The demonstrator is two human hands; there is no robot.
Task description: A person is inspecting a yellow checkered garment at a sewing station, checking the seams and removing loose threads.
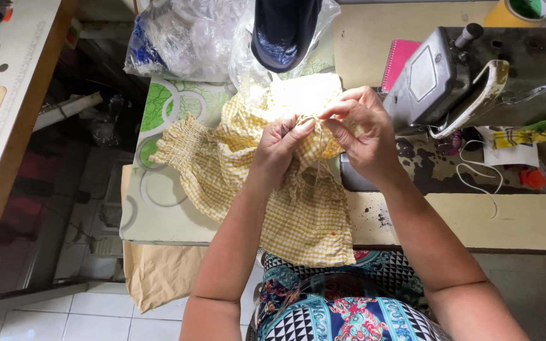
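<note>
1. Worn sewing table (526, 221), seen from above, pale top scuffed and stained, filling the right and centre of the view.
2. Grey industrial sewing machine (475, 76) lying across the upper right of the table, no cloth under its needle end as far as visible.
3. Yellow-and-white checked garment (222, 170), spread over the table's left part and hanging off the near edge toward a patterned lap; one gathered, shirred section (175, 146) already stitched and lying flat at left, suggesting machine work largely finished there.
4. Clear plastic bags (191, 31) and a dark cap-like item (284, 28) piled behind the garment at the top.
5. Pink spiral notebook (399, 60) beside the machine; white cord (475, 170) and a small red object (531, 178) on the table at right.
6. Left hand (279, 148) raised above the table, thumb and fingers pinched on a bunched fold of the garment.
7. Right hand (361, 129) touching the same fold, fingertips closed on something very fine, possibly loose thread; too small to tell.
8. Judged stage: hand finishing or picking at one spot of the upper edge; extent of remaining work not visible.
</note>
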